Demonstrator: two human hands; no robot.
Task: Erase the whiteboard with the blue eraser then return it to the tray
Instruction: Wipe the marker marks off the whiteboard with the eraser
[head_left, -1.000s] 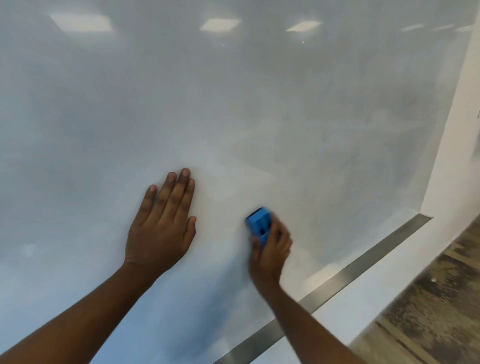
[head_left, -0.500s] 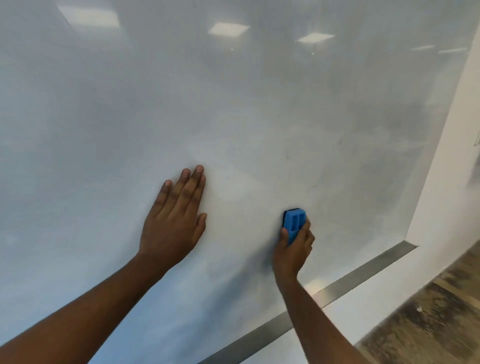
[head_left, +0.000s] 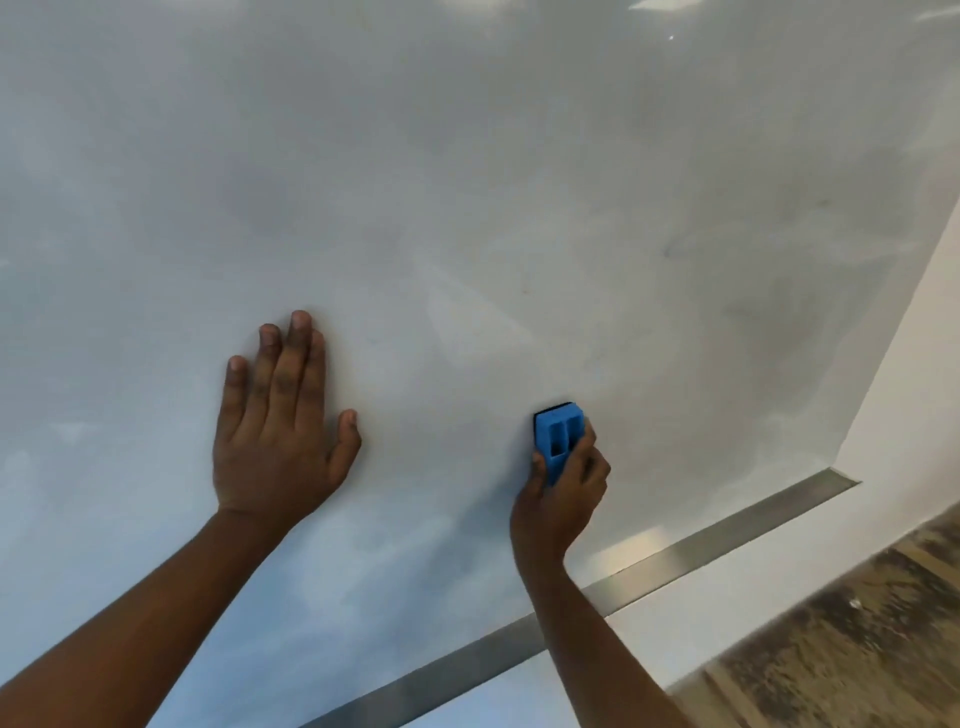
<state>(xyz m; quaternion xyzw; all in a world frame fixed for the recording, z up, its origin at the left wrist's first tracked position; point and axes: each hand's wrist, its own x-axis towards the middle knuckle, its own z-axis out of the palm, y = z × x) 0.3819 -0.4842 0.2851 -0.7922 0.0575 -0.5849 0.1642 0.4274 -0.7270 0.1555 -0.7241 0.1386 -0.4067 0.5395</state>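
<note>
The whiteboard (head_left: 467, 182) fills most of the view, with faint grey smudges toward its right side. My right hand (head_left: 563, 499) grips the blue eraser (head_left: 558, 441) and holds its dark pad against the board's lower middle. My left hand (head_left: 280, 426) lies flat on the board to the left, fingers straight and pointing up. A metal tray (head_left: 727, 540) runs along the board's lower edge, slanting from bottom centre up to the right.
A white wall (head_left: 909, 389) borders the board on the right. Below the tray is a white strip of wall, then worn brown flooring (head_left: 857, 639) at the bottom right.
My right hand has carried the eraser rightward along the board and turned it more upright. My left hand has stayed pressed on the board. The camera has shifted slightly.
</note>
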